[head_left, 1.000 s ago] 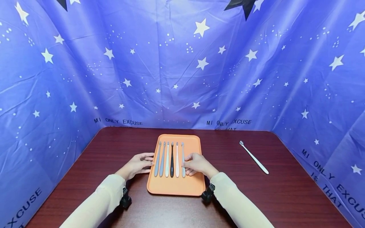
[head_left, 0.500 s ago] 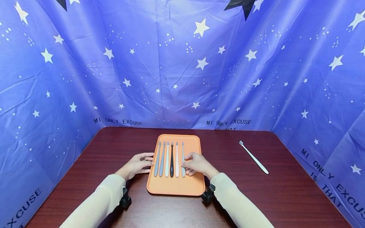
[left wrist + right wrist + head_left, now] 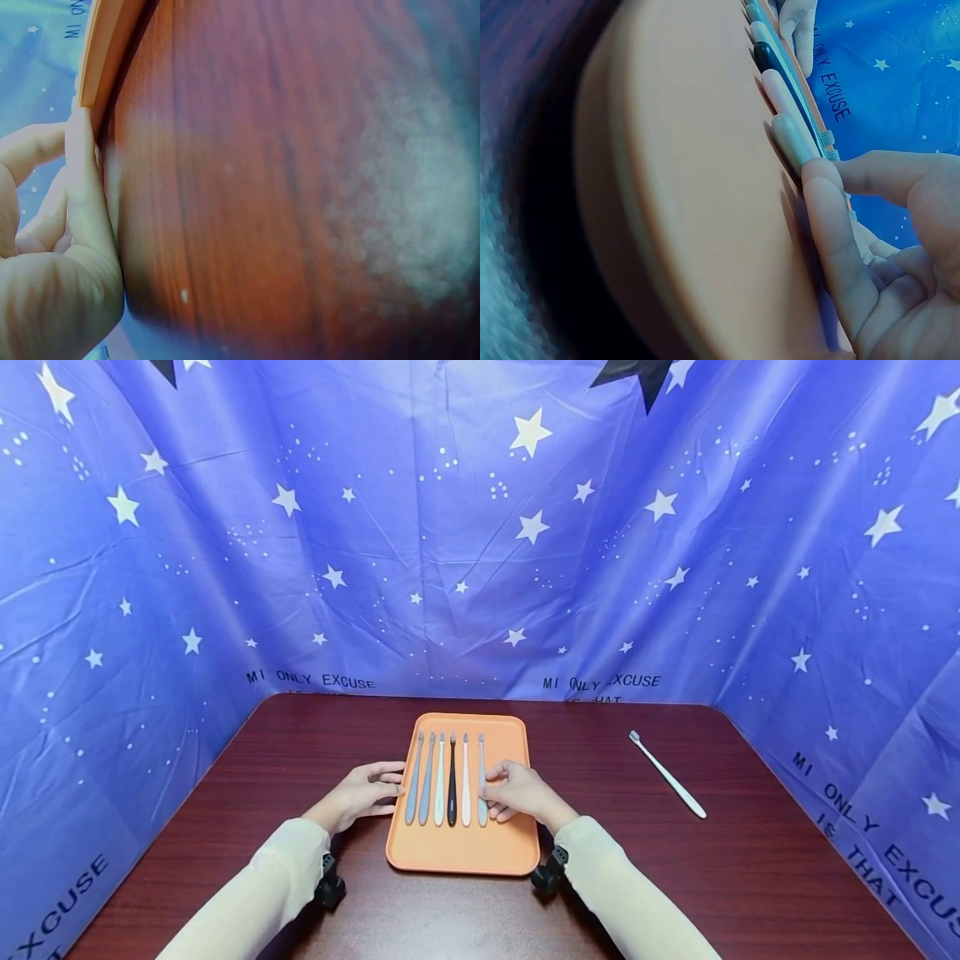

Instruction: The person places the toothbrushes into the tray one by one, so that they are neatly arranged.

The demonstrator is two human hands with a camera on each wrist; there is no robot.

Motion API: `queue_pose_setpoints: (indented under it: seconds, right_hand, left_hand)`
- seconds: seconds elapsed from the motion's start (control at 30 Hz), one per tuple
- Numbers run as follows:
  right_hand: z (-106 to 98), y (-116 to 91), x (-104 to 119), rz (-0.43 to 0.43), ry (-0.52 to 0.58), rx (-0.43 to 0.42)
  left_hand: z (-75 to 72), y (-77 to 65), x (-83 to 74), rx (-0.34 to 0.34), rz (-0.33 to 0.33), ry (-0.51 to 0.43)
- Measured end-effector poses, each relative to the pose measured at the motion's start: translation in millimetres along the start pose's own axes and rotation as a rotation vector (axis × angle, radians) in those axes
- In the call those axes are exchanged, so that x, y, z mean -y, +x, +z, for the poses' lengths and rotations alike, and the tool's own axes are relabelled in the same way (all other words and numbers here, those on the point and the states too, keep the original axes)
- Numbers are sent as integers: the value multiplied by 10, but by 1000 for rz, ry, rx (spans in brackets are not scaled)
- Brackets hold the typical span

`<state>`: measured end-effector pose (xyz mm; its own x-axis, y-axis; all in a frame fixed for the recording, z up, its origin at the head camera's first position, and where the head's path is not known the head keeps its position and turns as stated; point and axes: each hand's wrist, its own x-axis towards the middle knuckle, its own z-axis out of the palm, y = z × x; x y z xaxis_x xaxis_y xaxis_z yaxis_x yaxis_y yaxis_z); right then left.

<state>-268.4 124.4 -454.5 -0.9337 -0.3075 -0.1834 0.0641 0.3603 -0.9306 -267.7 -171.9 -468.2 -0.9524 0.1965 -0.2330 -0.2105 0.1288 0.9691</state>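
Six toothbrushes (image 3: 447, 779) sit lined up in the orange tray (image 3: 510, 850). Left hand (image 3: 358, 795) rests relaxed against its left edge, right hand (image 3: 519, 792) presses straight fingers against the rightmost brush, gripping nothing.

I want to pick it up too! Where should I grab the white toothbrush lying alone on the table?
Probably pinch the long white toothbrush at mid-handle, coming from above. It lies flat and slanted on the dark wooden table, bristles at the far end, with bare table on both sides.
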Motion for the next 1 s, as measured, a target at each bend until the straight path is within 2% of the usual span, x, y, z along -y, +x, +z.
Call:
queue_pose_setpoints:
  seconds: [0.57,1.0]
  right_hand:
    - [-40,-8,-35,-26,37,-5]
    - [-127,-77,-15,-63,94,59]
  left_hand:
    - [10,2,-3,-1,-11,-7]
    - [4,12,6,-12,-8,-15]
